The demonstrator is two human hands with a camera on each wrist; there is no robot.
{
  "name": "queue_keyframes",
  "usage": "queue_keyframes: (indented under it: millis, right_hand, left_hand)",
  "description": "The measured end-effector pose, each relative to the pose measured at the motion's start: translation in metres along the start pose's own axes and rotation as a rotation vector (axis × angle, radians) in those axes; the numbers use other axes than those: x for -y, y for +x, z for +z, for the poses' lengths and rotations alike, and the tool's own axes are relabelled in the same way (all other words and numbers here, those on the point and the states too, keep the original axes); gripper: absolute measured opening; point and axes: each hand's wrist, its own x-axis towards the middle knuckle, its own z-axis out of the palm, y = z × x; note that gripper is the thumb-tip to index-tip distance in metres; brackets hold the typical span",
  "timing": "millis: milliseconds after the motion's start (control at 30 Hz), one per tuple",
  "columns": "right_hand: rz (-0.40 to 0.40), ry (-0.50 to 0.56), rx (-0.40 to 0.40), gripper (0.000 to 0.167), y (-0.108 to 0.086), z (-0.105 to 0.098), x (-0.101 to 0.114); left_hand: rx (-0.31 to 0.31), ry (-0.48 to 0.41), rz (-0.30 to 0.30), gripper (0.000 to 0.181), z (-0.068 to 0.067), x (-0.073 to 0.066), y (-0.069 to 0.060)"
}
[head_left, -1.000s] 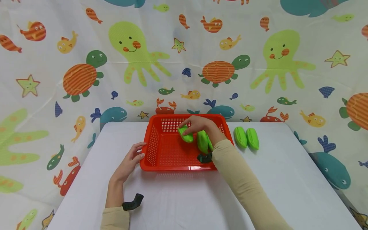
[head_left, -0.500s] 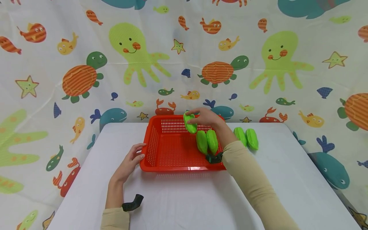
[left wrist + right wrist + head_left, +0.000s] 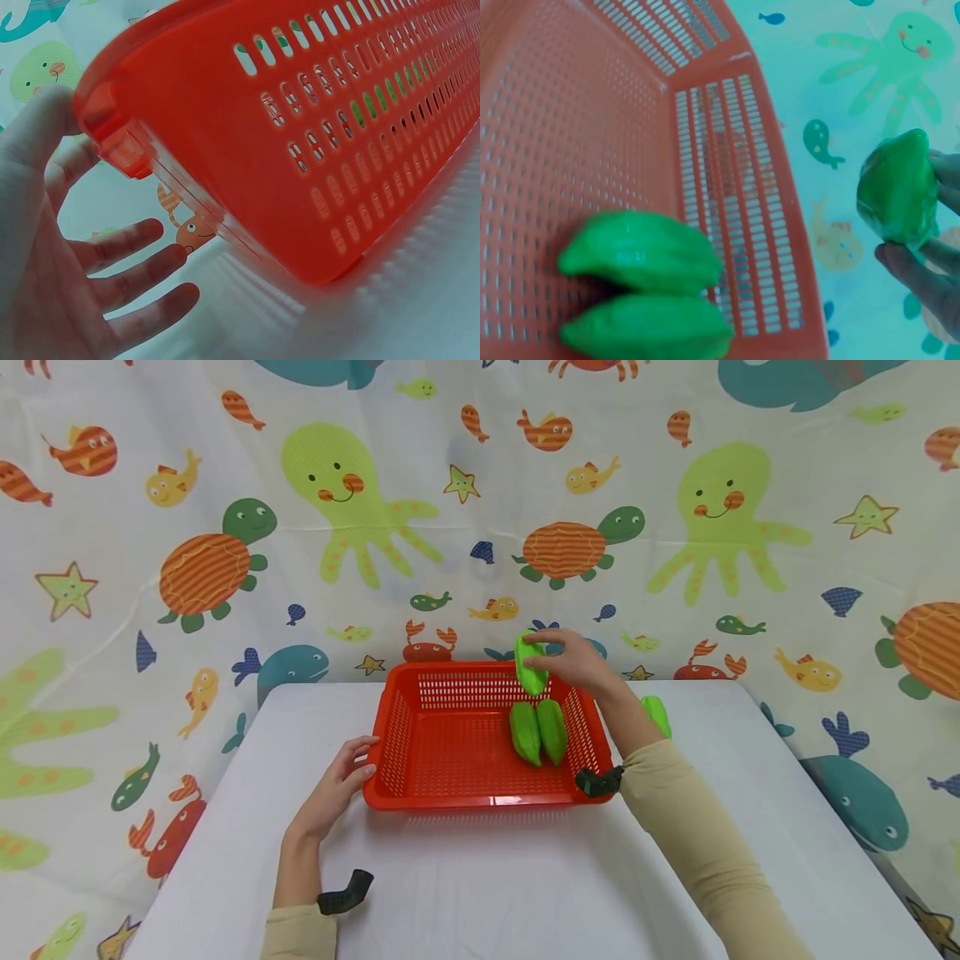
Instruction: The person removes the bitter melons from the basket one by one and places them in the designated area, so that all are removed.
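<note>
My right hand (image 3: 573, 660) grips a green ridged fruit (image 3: 530, 664), seemingly a star fruit, raised over the back right edge of the red plastic basket (image 3: 442, 804). In the right wrist view, fingers and thumb pinch this fruit (image 3: 898, 189) from one side, apart from the basket. A pair of matching star fruits (image 3: 538, 732) lies side by side inside the basket, toward its right. My left hand (image 3: 333, 793) holds the basket's left rim. The left wrist view shows thumb and forefinger at the rim corner, the other fingers (image 3: 139, 281) spread loosely beneath.
Another green star fruit (image 3: 656, 716) lies on the white table (image 3: 465, 885) right of the basket, partly covered by my right forearm. Behind the table hangs a curtain (image 3: 480, 543) printed with sea animals. Each wrist carries a black camera mount.
My right hand has lifted the star fruit up out of the basket and carried it to the right. The two in the basket now show fully. My left hand stays at the rim.
</note>
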Motion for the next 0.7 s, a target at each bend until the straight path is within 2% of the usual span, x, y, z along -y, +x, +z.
queue_keyframes:
  millis: [233, 700]
  right_hand:
    - [-0.009, 0.018, -0.090, 0.049, -0.022, -0.023, -0.016]
    - [0.041, 0.036, -0.215, 0.052, -0.064, -0.055, -0.060]
  left_hand:
    - [0.005, 0.004, -0.001, 0.056, 0.001, -0.001, -0.001]
    - [0.014, 0.000, 0.010, 0.055, 0.000, -0.001, 0.000]
